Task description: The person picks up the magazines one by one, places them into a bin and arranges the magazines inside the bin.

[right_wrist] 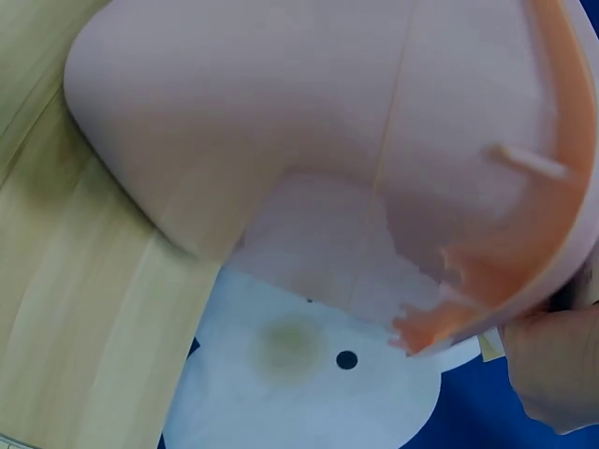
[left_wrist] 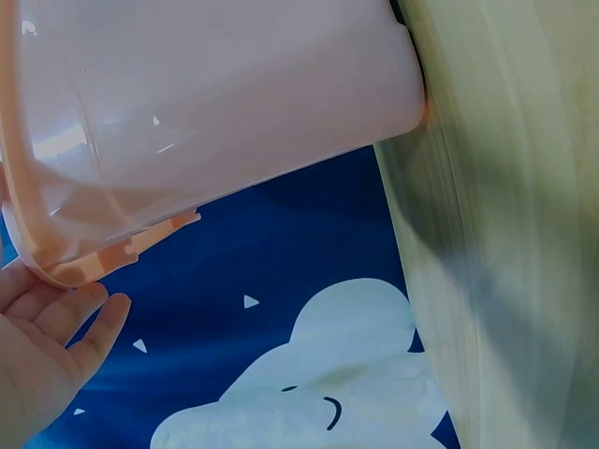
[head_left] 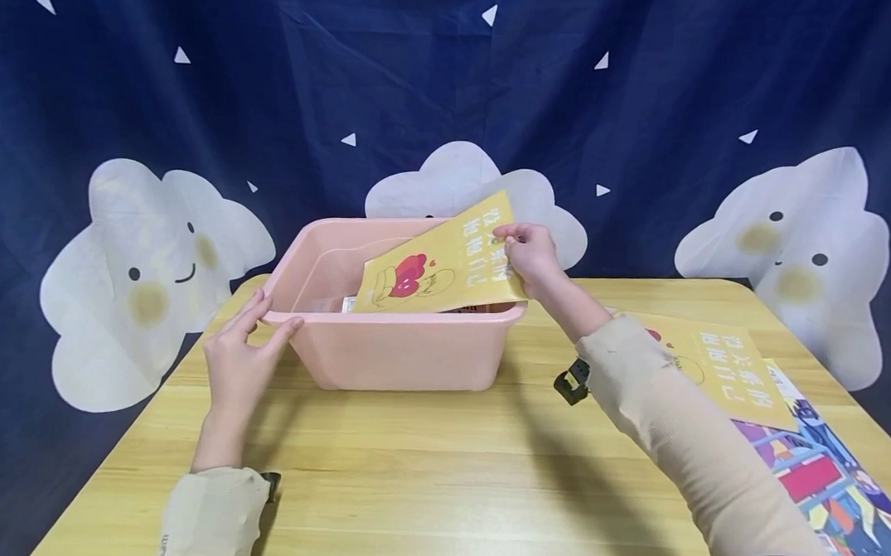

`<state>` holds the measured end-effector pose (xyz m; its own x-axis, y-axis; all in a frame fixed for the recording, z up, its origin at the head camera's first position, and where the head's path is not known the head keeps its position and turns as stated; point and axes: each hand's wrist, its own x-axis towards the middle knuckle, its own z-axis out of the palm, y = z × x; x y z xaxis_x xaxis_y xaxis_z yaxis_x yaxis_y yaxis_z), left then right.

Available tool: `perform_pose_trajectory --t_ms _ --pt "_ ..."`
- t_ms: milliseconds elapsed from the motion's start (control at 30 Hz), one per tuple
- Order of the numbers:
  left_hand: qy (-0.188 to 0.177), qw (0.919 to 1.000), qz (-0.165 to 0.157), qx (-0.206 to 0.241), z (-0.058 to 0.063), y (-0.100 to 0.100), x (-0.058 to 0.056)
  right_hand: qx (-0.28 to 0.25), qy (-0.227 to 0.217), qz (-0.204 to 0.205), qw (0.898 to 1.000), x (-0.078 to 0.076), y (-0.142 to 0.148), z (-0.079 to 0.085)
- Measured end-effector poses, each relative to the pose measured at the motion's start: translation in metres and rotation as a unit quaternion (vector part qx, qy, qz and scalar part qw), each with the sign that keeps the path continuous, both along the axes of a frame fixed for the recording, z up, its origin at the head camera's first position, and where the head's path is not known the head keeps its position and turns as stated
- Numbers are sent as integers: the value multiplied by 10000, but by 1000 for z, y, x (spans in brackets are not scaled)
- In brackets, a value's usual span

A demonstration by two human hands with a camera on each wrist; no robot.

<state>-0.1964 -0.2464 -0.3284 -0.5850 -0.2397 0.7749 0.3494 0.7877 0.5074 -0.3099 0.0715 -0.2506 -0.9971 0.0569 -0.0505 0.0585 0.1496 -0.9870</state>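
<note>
Grip status: right hand point(head_left: 530, 253) is closed on a thin yellow rectangular paper booklet point(head_left: 449, 270) with white characters and a red heart drawing, pinching it at the right edge, thumb on the front cover. Booklet sits tilted at the mouth of a pink plastic rectangular bin point(head_left: 405, 355), lower edge just behind the front rim, top corner sticking up past the back rim. From the right wrist view I only get part of that hand just outside the rim plus a scrap of yellow, so head view is the one to trust. Left hand point(head_left: 244, 348) holds the bin's front left corner, thumb on the front rim, fingers on the left side. Inside the bin, mostly hidden by the booklet, I see a white edge and some dark print; can't tell what they belong to. Bin stands upright on a light wood-grain table point(head_left: 407, 475). Off to my right, partly under my beige sleeve point(head_left: 678, 421), a second yellow paper booklet point(head_left: 743, 382) overlaps a multicoloured illustrated sheet or book point(head_left: 832, 486). Behind it all hangs a navy fabric curtain point(head_left: 455, 54) printed with white smiling clouds point(head_left: 135, 289) and small white triangles point(head_left: 349, 139).
</note>
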Motion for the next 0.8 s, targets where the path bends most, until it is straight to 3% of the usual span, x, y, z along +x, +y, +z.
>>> perform_pose_trajectory --t_ms 133,500,800 --pt "93 9998 -77 132 -3 0 -2 159 -6 -4 9999 0 -9 0" --pt "26 10000 69 -63 -2 -1 -2 424 116 101 9990 -3 -26 -6" --pt "41 10000 13 -44 -2 -1 -1 755 -258 148 9967 -5 -34 -10"
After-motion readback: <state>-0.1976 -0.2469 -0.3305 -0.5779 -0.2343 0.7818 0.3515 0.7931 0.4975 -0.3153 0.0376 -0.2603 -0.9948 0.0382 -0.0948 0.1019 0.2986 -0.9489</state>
